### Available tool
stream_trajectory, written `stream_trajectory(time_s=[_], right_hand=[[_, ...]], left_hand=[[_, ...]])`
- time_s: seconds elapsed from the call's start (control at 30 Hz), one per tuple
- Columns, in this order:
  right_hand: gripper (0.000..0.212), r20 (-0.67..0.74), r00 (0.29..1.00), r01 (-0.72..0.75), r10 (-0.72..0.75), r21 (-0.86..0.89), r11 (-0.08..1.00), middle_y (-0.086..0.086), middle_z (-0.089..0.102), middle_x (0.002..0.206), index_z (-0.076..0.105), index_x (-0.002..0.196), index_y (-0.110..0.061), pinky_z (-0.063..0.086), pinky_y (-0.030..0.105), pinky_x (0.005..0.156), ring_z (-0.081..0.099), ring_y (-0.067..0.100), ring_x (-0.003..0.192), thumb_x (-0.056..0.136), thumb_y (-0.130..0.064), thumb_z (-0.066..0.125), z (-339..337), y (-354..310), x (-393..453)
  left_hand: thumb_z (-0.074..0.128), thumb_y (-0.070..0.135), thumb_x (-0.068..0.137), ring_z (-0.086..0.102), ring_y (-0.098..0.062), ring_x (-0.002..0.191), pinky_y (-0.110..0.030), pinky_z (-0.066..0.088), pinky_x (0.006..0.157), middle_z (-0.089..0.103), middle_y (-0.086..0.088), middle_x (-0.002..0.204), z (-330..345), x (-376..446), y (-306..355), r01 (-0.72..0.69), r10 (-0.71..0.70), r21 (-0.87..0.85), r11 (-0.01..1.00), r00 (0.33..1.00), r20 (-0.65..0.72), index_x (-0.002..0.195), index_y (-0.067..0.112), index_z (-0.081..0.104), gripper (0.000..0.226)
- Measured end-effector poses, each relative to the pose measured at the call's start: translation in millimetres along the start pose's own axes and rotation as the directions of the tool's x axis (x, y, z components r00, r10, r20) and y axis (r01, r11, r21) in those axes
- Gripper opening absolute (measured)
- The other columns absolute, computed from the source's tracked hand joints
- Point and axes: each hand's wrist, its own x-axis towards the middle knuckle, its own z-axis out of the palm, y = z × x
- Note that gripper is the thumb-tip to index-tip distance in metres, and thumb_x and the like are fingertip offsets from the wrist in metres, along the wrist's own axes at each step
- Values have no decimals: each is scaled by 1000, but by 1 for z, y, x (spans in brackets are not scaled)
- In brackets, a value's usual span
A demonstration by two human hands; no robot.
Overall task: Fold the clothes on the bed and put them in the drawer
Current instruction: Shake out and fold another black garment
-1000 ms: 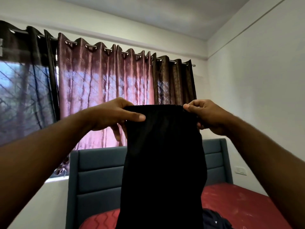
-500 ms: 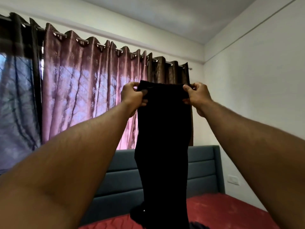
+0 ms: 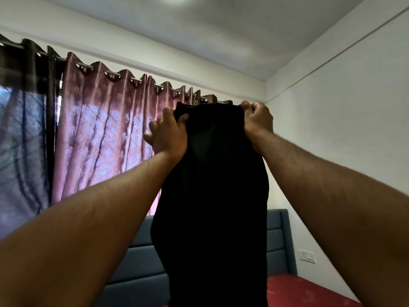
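Note:
A long black garment (image 3: 212,196) hangs straight down in front of me, held up high at its top edge. My left hand (image 3: 168,134) pinches the top left corner with thumb and forefinger, its other fingers spread out behind the cloth. My right hand (image 3: 257,120) grips the top right corner, fingers curled over the edge. Both arms are stretched forward and up. The garment's lower end runs out of the bottom of the view. No drawer is in view.
The bed's red mattress (image 3: 305,291) shows at the bottom right, with a blue-grey padded headboard (image 3: 137,271) behind the garment. Pink and dark curtains (image 3: 106,138) cover the window on the left. A white wall with a switch plate (image 3: 308,256) stands on the right.
My hands have lifted the garment higher and my view has tilted up toward the ceiling. The dark clothing on the mattress has dropped out of view.

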Motion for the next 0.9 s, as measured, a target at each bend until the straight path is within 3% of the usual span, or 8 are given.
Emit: stream_trajectory(time_s=[0.1, 0.2, 0.3, 0.37, 0.43, 0.57, 0.67, 0.9], right_hand=[[39, 9, 1000, 16, -16, -14, 1000, 0, 57, 80, 51, 82, -14, 40, 32, 72, 54, 22, 82, 99, -49, 42, -3, -7, 3], [47, 33, 999, -30, 34, -104, 994, 5, 61, 81, 50, 69, -16, 39, 32, 68, 57, 24, 81, 96, -54, 45, -8, 0, 4], [51, 67, 995, -66, 79, -177, 982, 1, 55, 68, 47, 65, -14, 32, 32, 54, 52, 20, 63, 96, -55, 47, -10, 26, -3], [51, 95, 988, -98, 121, -219, 971, 1, 54, 67, 47, 65, -14, 32, 32, 55, 50, 19, 62, 95, -55, 48, -6, 57, -10], [51, 135, 974, -142, 182, -261, 955, 2, 53, 66, 47, 64, -14, 33, 31, 62, 51, 23, 65, 94, -55, 50, -2, 95, -20], [45, 193, 939, -218, 285, -308, 926, 2, 53, 66, 48, 67, -15, 34, 30, 65, 51, 23, 67, 94, -51, 54, 13, 169, -44], [37, 175, 938, -238, 299, -301, 923, -1, 54, 71, 51, 75, -17, 35, 29, 68, 52, 21, 70, 94, -48, 54, 27, 207, -48], [34, -83, 987, -135, 135, 6, 991, -11, 53, 72, 52, 88, -19, 35, 27, 66, 54, 18, 73, 90, -53, 58, 47, 177, 10]], left_hand=[[46, 33, 102, 60, -25, 102, -28, 50, 80, 60, -5, 108, -8, 7, 2, 116, -19, -468, 876, 978, 206, 129, 6, 41, 39], [52, 29, 100, 66, -18, 86, -31, 56, 67, 65, -9, 104, -11, 11, -6, 299, -11, -626, 721, 907, 421, 116, 12, 51, 24], [56, 25, 98, 70, -17, 78, -32, 58, 62, 68, -13, 102, -6, 4, -15, 489, -16, -590, 642, 778, 628, 115, 11, 54, 23], [59, 21, 96, 70, -18, 79, -33, 60, 64, 69, -12, 100, 7, -8, -27, 558, -22, -524, 643, 697, 716, 116, 9, 56, 23], [61, 21, 95, 69, -19, 80, -32, 60, 67, 68, -12, 98, 30, -24, -43, 559, -56, -428, 710, 651, 757, 113, 9, 57, 22], [58, 22, 98, 62, -18, 69, -28, 53, 56, 64, -8, 86, 85, -62, -71, 530, -164, -250, 810, 615, 771, 111, 10, 56, 18], [54, 17, 100, 55, -18, 67, -19, 46, 46, 59, -6, 83, 131, -81, -88, 547, -205, -258, 797, 646, 736, 107, 11, 53, 10], [56, 12, 98, 61, -19, 79, -36, 54, 76, 63, -11, 100, 161, -30, -72, 509, -121, -642, 573, 828, 548, 104, 17, 57, 8]])
